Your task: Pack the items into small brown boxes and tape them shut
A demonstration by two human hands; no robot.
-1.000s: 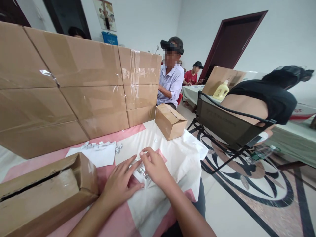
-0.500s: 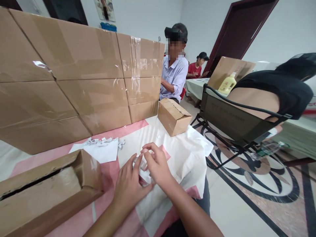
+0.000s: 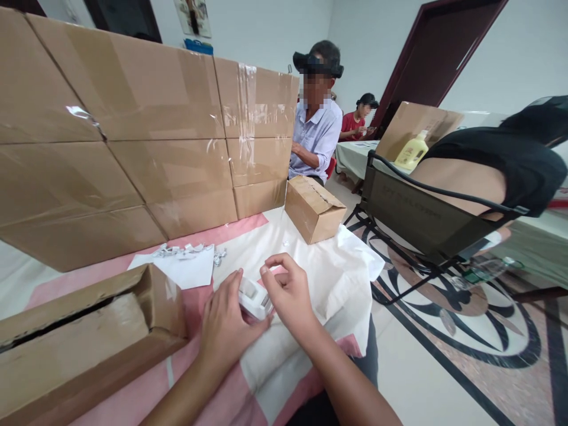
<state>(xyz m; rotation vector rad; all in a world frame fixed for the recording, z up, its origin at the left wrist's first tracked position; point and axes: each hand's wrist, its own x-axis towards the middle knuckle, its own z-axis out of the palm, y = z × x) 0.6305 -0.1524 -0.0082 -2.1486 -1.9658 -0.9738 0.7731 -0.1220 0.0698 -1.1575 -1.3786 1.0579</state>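
The left hand (image 3: pixel 226 322) is wrapped around a small white tape dispenser (image 3: pixel 254 300). Its fingers go along the left side, and its thumb lies along the edge near the person. The dispenser sits between the two hands, over the pink and white cloth (image 3: pixel 326 281).

Half a second ago, the right hand (image 3: pixel 290 293) had its fingertips close to the left fingers, on top of the dispenser. Now it is a bit farther to the right, with a gap between the fingertips, so more of the dispenser shows. The right thumb and pointer finger bend toward each other. I cannot tell if they pinch anything. Both arms reach in from the bottom, and the right one slants to the left.

The white paper (image 3: pixel 193 272) with small bits (image 3: pixel 184 251) on it stays past the left hand.
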